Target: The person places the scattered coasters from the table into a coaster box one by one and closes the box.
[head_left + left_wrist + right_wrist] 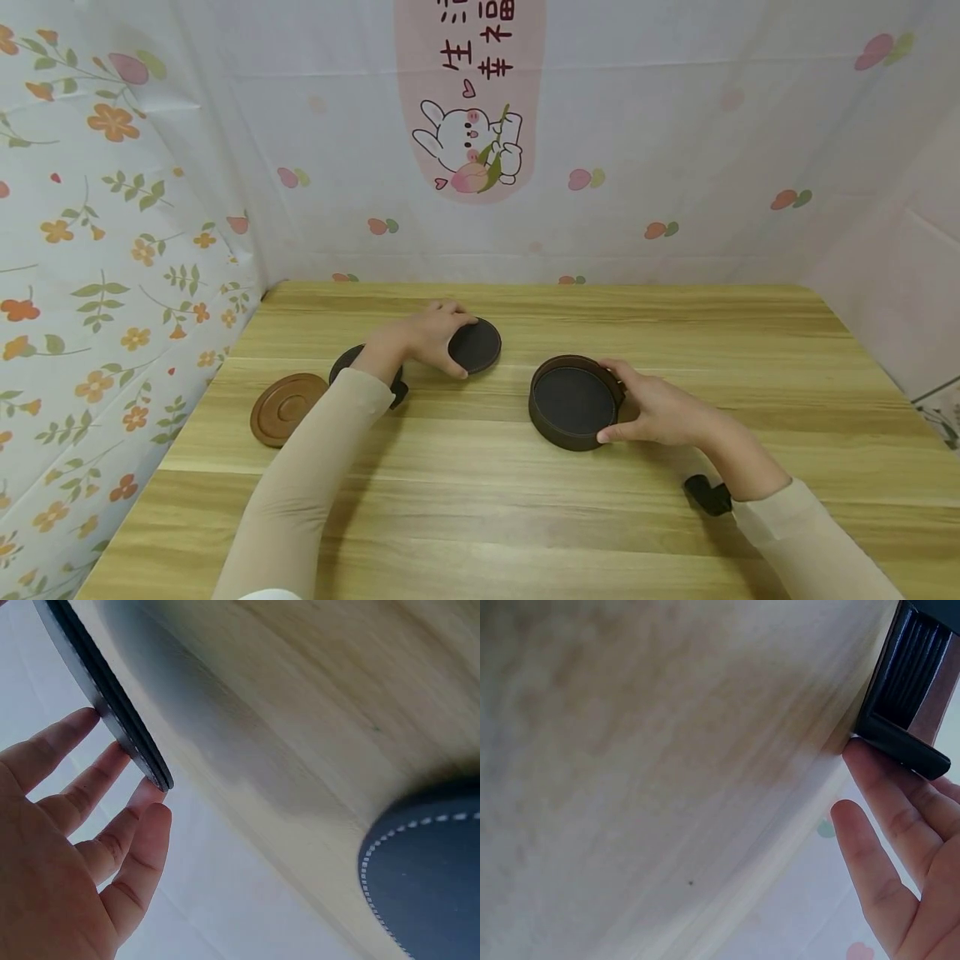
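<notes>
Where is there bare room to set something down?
Bare: the table between left sleeve and right sleeve, nearer than the round holder; also from right hand to right edge. Crowded: left, where the brown disc, dark round piece and left hand's black disc line up.

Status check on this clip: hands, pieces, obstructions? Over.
Left hand pinching dark disc. Right hand gripping round holder by its right side. Nothing visible between disc and holder; brown disc and second dark disc sit farther left.
</notes>
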`<state>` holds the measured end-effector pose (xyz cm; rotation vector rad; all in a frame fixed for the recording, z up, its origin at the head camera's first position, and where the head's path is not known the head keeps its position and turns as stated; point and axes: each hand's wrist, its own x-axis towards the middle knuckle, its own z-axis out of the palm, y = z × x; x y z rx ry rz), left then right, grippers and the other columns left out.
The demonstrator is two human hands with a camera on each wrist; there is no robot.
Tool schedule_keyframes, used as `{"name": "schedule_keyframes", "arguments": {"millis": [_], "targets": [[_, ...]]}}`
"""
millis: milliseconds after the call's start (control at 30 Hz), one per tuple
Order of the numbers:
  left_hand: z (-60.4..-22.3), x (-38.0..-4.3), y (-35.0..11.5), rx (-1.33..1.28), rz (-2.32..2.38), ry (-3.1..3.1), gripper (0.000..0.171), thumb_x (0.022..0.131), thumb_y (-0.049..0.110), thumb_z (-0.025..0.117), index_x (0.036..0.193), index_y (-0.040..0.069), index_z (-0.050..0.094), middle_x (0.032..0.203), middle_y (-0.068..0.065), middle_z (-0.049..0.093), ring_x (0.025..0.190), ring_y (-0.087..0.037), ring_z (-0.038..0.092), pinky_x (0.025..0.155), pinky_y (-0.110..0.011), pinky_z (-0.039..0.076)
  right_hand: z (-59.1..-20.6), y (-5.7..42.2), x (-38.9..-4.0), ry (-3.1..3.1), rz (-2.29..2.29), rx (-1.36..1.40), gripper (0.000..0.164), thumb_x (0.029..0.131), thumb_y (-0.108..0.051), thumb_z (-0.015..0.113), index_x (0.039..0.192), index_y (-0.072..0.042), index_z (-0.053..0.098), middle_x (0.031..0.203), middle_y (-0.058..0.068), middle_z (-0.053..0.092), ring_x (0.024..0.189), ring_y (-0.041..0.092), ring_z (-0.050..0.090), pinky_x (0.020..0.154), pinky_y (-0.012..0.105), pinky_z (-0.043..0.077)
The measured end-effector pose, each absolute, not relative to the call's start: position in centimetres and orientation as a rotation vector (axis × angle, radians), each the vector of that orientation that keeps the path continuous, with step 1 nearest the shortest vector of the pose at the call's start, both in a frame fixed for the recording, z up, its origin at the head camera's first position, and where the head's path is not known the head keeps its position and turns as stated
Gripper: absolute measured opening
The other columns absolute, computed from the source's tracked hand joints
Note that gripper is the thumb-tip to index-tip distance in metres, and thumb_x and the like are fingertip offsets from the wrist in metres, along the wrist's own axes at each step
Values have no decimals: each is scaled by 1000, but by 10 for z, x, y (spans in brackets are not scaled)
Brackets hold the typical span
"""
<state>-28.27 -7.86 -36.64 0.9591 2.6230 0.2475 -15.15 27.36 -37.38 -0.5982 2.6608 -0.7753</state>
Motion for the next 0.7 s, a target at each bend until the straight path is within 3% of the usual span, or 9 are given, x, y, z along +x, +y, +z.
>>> {"name": "schedule_keyframes", "arguments": {"millis": [433, 700], "targets": [[-361, -270, -66, 1043, 250, 2611, 92, 77, 44, 80, 153, 13, 38, 153, -12, 36, 136, -32, 35, 106, -48, 43, -376, 276, -152, 2654, -782, -593, 112, 78, -57, 77, 153, 4, 21, 139, 24, 55, 130, 43, 52, 104, 61, 41], [-358, -260, -59, 1089, 282, 2579, 93, 77, 45, 80, 154, 15, 37, 156, -10, 32, 137, -31, 36, 105, -47, 43, -374, 274, -152, 2636, -802, -612, 111, 80, -55, 76, 153, 6, 20, 142, 26, 52, 134, 45, 47, 107, 62, 37]]}}
